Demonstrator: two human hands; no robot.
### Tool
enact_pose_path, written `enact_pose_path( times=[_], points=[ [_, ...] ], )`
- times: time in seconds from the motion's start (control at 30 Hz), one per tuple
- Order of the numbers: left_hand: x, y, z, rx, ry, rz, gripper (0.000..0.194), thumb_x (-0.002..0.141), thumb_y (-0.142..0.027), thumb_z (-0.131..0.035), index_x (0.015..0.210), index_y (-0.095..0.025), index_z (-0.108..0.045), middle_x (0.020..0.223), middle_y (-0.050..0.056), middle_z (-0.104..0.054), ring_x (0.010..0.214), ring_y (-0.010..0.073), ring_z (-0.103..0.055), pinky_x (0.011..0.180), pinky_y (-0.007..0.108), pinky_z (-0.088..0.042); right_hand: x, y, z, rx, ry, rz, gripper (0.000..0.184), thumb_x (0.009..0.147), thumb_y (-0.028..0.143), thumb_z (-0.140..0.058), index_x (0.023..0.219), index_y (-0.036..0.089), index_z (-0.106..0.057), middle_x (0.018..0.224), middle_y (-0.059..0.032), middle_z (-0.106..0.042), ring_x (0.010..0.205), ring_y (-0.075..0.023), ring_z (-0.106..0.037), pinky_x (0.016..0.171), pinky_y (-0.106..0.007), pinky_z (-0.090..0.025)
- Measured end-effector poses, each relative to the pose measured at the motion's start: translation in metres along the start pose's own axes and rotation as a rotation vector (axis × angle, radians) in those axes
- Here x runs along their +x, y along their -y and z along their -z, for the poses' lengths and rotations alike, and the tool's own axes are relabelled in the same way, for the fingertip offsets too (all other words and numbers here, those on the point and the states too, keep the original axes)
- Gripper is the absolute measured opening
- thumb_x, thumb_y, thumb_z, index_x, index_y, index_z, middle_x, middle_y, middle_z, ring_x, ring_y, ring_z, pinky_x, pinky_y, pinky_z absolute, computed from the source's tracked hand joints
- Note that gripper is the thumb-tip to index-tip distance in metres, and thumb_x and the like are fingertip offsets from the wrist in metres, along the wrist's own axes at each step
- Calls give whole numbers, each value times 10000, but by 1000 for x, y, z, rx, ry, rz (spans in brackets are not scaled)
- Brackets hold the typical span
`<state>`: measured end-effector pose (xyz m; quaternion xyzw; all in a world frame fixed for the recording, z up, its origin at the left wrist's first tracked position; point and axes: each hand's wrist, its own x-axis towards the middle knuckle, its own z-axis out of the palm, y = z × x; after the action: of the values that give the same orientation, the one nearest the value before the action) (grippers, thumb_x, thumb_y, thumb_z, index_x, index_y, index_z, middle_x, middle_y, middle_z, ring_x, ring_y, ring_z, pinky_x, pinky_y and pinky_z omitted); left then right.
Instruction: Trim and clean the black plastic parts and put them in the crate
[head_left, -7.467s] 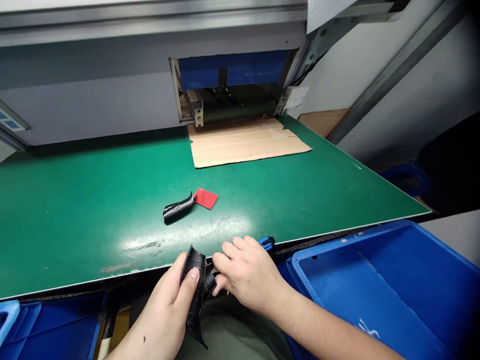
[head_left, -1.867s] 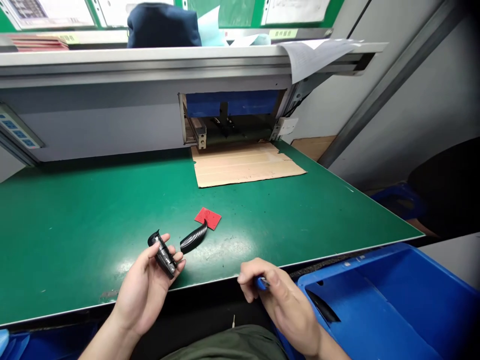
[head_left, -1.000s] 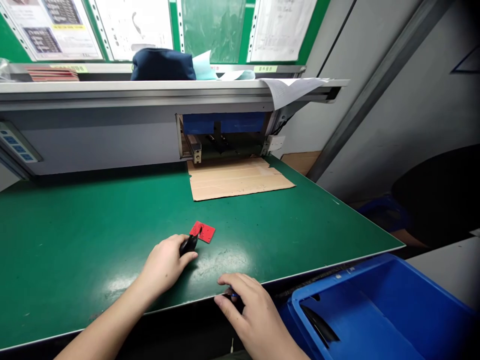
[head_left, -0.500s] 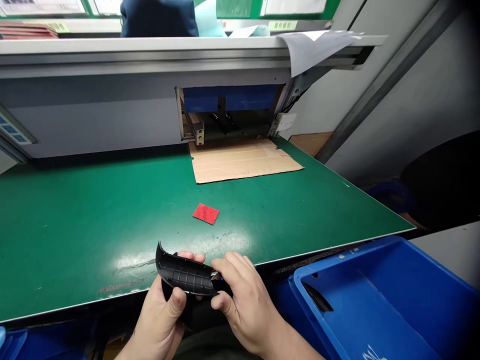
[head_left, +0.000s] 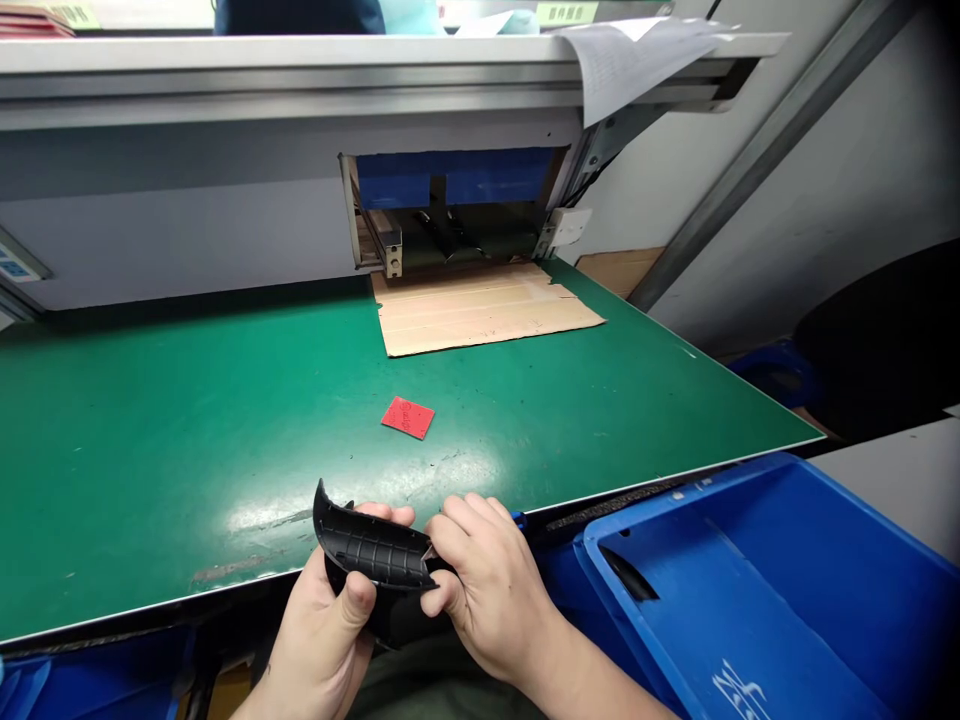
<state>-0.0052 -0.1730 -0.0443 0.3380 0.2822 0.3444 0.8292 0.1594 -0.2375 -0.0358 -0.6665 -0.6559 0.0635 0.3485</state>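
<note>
A curved black plastic part (head_left: 379, 550) with a ribbed grid on its inner face is held above the near edge of the green table. My left hand (head_left: 326, 625) grips it from below and behind, thumb across the front lower edge and fingertips showing over the far side. At its right end, my right hand (head_left: 487, 580) is closed, fingers curled and thumb pressed near the part's tip. A thin, light sliver shows between these fingers, and a blue end (head_left: 519, 520) sticks out behind the knuckles; the rest of this slim object is hidden.
On the green table (head_left: 187, 420) lies a small red card (head_left: 408, 418) with dark writing. Behind it, a cardboard sheet (head_left: 480, 315) lies before an opening in the grey panel. A blue bin (head_left: 750, 580) at the right holds a black piece (head_left: 628, 572). Papers hang off the shelf (head_left: 300, 55).
The view has tilted down slightly. My right hand has turned a little and its fingers have curled tighter at the part's right end. My left hand keeps its grip.
</note>
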Motion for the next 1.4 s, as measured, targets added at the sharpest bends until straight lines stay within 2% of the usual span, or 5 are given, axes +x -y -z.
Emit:
enact_pose_path(
  times=[0.47, 0.83, 1.07, 1.3, 1.4],
  points=[
    [2, 5, 0, -31, 9, -61, 398, 734, -369, -756, 1111, -277, -666, 1187, 59, -658, 1110, 228, -605, 902, 270, -526, -2, -5, 2, 267, 119, -11, 701, 907, 779, -62, 678, 188, -362, 648, 14, -407, 588, -156, -366, 590, -276, -226],
    [-5, 5, -5, -120, 0, 63, 432, 702, -439, -768, 1113, -359, -661, 1262, 39, -621, 1199, 316, -544, 988, 435, -478, -1, 14, 4, 439, -50, -77, 710, 910, 784, -100, 832, 187, -476, 812, -41, -471, 730, -205, -452, 679, -326, -353],
    [-2, 4, 0, -140, 38, 43, 406, 716, -392, -765, 1109, -376, -666, 1234, 22, -635, 1129, 252, -595, 864, 296, -538, 4, 17, 5, 411, -44, -45, 657, 923, 771, -110, 685, 198, -328, 660, 4, -398, 601, -164, -371, 580, -289, -259],
    [-1, 3, 2, -137, 83, -22, 411, 727, -373, -759, 1124, -380, -654, 1199, 14, -658, 1109, 232, -608, 909, 295, -523, 3, -2, 16, 833, 364, -53, 683, 879, 827, -182, 661, 200, -340, 620, 31, -326, 542, -129, -311, 527, -260, -266],
    [0, 2, 4, -152, 77, -33, 408, 729, -361, -758, 1124, -360, -657, 1191, 27, -660, 1077, 235, -625, 915, 313, -523, 0, -10, 20, 1008, 322, -131, 728, 827, 870, -228, 663, 190, -434, 616, 11, -391, 553, -139, -347, 541, -270, -310]
  ],
)
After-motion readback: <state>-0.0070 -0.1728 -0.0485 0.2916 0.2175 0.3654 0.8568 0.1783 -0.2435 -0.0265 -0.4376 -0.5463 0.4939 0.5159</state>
